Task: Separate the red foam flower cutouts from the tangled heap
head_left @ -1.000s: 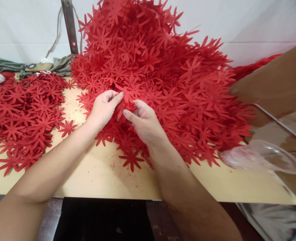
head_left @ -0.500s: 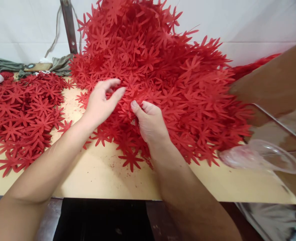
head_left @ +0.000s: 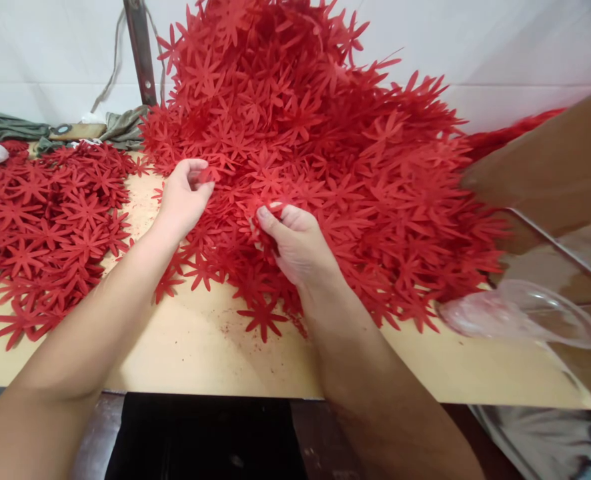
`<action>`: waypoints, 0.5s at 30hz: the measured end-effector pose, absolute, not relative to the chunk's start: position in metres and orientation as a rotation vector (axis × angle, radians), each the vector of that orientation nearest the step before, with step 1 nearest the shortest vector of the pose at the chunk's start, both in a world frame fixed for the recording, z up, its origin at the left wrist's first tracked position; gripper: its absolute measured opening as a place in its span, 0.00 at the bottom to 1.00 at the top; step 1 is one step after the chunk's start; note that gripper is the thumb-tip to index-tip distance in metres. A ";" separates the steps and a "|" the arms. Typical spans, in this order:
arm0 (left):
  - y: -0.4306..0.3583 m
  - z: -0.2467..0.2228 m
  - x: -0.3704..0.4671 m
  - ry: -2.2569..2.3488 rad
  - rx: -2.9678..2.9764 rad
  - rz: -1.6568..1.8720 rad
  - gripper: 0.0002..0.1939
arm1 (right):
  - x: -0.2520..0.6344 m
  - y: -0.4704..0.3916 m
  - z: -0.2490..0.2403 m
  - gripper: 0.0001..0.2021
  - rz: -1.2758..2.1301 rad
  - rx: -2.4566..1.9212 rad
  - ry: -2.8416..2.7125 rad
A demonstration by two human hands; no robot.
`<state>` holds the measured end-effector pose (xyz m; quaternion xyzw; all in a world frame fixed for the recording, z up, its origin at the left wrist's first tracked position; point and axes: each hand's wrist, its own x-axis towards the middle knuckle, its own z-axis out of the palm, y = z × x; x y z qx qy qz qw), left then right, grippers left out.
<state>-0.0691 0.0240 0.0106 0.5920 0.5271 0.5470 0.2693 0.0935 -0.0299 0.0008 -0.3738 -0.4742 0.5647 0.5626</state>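
Large pile of flower cutouts (head_left: 375, 193): bright red. Smaller pile (head_left: 75, 210): deeper red. Tabletop (head_left: 200, 363): pale yellow, red-speckled. Wall (head_left: 495, 40): white. Box (head_left: 550, 160): brown. Cloth (head_left: 10, 125): grey-green.

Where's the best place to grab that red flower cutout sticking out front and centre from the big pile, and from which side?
I'd pinch a front petal of the red flower cutout, coming from the near side: those petals splay towards you over the table, while its rear runs into the big pile.
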 end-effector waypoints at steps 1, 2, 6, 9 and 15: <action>0.026 0.009 -0.071 1.474 1.664 1.491 0.15 | 0.094 -0.029 0.000 0.24 1.295 -0.913 -1.122; 0.025 0.009 -0.072 1.504 1.734 1.503 0.17 | 0.095 -0.028 0.000 0.25 1.258 -0.946 -1.135; 0.005 0.023 -0.057 1.334 1.886 1.428 0.10 | 0.096 -0.025 -0.002 0.28 1.150 -1.017 -1.201; -0.014 0.034 -0.039 1.111 1.902 1.106 0.08 | 0.096 -0.025 -0.003 0.28 1.172 -1.005 -1.196; -0.009 0.030 -0.038 1.147 1.610 1.265 0.06 | 0.094 -0.031 0.000 0.22 1.397 -0.834 -1.149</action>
